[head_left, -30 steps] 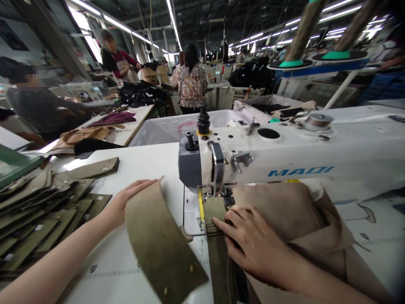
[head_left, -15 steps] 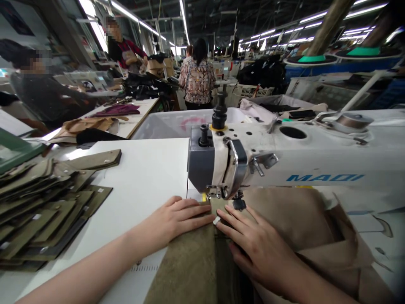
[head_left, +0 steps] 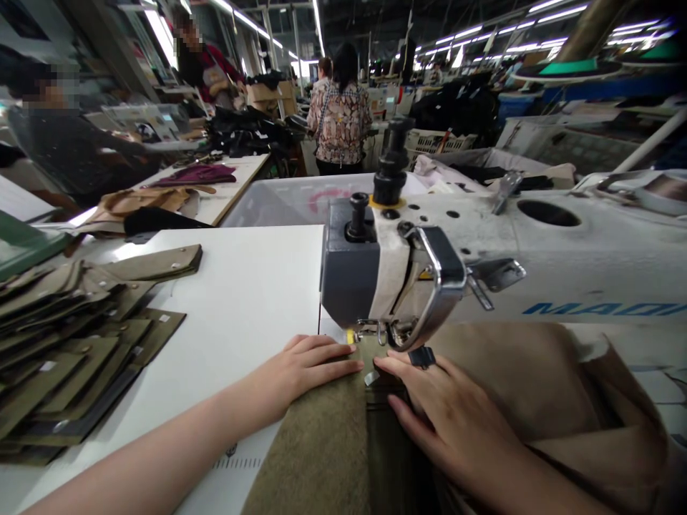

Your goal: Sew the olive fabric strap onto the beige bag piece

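The left hand (head_left: 303, 366) is lying flat and released on the olive fabric piece (head_left: 322, 443), with the fingers stretched toward the needle area, pressing the cloth down and not gripping it. The right hand (head_left: 445, 415) is also lying open, palm down, on the darker strip of fabric (head_left: 383, 458) just beside the first piece; its fingertips are almost touching those of the left hand. Both hands are resting right in front of the head of the sewing machine (head_left: 376, 272), and the olive fabric piece is reaching under it, near the presser foot, which is partly hidden. To the right of the right hand, a heap of tan cloth (head_left: 537, 379) is lying folded under the arm of the machine. The white surface (head_left: 241, 293) is carrying all of this. On its left part, well apart from the hands, a pile of cut olive pieces (head_left: 69, 350) is spreading in overlapping layers. Farther back, other people are working at other tables, and one person in a patterned shirt (head_left: 340, 121) is standing with the back turned.
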Motion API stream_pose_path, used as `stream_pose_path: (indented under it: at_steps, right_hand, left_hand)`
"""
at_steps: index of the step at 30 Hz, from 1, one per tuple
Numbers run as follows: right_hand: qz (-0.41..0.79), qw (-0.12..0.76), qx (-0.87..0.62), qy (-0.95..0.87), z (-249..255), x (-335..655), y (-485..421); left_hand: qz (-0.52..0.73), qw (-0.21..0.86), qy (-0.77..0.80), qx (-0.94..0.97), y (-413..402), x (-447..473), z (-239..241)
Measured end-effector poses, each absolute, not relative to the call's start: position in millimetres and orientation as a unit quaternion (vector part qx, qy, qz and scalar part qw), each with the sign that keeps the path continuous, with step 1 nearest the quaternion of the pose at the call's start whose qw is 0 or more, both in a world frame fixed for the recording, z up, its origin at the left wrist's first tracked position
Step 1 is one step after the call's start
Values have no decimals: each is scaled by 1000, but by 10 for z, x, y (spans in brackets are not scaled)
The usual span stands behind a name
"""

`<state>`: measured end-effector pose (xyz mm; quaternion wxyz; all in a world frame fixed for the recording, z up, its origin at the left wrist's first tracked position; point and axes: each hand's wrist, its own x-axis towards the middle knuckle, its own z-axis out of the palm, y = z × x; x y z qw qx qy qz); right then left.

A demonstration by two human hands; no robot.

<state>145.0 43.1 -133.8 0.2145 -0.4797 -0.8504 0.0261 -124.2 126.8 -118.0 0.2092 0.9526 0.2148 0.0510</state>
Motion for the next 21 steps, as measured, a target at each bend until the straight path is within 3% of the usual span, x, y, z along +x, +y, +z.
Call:
stream_pose_path:
  at_steps: [9,21]
  right_hand:
    - [187,161,-551,-797,-1266,1266,766]
    - [37,108,-487,-866,-1265,1097,705]
  left_hand:
    - [75,258,237,934,1288,-1259,-1174]
    - [131,204,247,938,1346,-1327,-1448]
